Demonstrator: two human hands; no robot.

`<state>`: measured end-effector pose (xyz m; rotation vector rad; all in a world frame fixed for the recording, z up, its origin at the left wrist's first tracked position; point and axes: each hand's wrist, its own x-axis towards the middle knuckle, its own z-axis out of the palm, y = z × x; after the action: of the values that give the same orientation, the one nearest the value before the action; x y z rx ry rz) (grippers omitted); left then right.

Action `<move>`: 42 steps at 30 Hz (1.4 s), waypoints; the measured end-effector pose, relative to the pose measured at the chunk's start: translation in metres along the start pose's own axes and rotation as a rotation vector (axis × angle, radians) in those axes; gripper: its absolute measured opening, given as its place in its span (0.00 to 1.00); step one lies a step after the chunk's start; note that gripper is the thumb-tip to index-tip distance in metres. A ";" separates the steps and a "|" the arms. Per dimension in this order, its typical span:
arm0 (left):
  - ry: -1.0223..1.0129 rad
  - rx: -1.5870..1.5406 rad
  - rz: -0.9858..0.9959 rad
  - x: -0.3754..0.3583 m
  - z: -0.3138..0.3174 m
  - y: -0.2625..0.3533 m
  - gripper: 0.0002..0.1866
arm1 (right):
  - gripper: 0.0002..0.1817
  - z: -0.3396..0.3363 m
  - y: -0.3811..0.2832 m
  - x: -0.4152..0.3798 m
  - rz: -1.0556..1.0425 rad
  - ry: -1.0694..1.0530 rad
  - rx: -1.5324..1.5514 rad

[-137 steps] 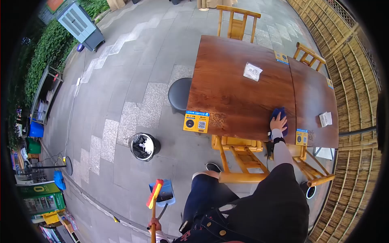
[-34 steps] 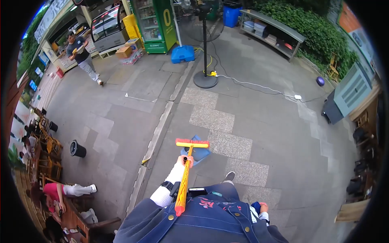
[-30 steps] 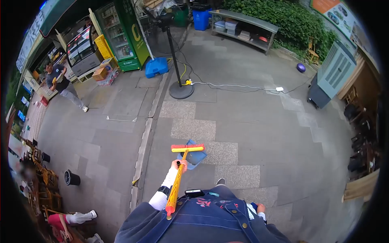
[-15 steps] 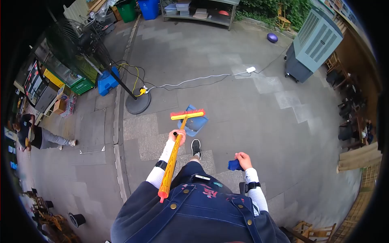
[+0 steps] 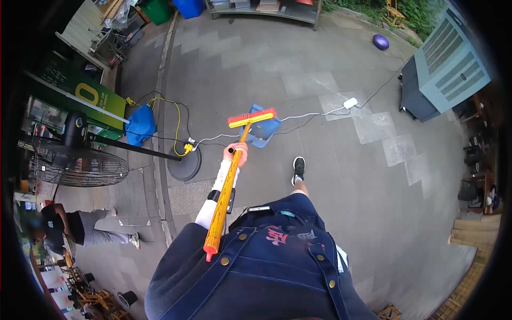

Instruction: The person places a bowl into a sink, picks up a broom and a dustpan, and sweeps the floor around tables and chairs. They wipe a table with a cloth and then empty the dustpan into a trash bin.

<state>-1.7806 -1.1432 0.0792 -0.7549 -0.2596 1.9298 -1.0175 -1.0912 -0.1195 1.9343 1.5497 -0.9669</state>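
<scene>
My left hand (image 5: 238, 153) is closed around the wooden-patterned handle of a broom (image 5: 217, 226). The broom's red bristles and yellow head point up and away from me, and its red-capped handle end lies near my chest. In the same grip is a dark round tube end, perhaps the handle of the blue dustpan (image 5: 271, 128). That dustpan shows beyond my hand, partly covered by the broom head. My right hand is out of sight; only a bit of white sleeve (image 5: 342, 257) shows at my right side.
A white cable leads to a power strip (image 5: 350, 103) across the paving ahead. On the left stands a fan (image 5: 80, 154) on a round base (image 5: 185, 164), with a person (image 5: 80, 226) nearby. An air cooler (image 5: 445, 64) is at right, a metal shelf (image 5: 266, 15) at the back.
I have stepped forward, and the fan, cooler and cables appear nearer. The broom and dustpan travel along in my left hand. My right hand, holding a dark blue cloth before, has left the view.
</scene>
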 end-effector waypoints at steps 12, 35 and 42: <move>-0.230 -0.163 0.268 0.222 0.209 0.134 0.02 | 0.13 -0.290 -0.874 -0.018 -0.915 -0.788 0.171; 0.003 0.286 0.576 0.636 0.631 0.588 0.20 | 0.10 -0.203 -1.771 -0.169 -0.596 -1.477 0.129; -0.155 0.061 0.620 0.664 0.744 0.750 0.11 | 0.24 -0.227 -2.028 -0.190 -0.638 -1.637 0.197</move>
<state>-2.9828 -0.8128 0.0363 -0.6950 -0.0585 2.5748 -2.9476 -0.5442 0.2988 0.1458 0.8990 -2.1400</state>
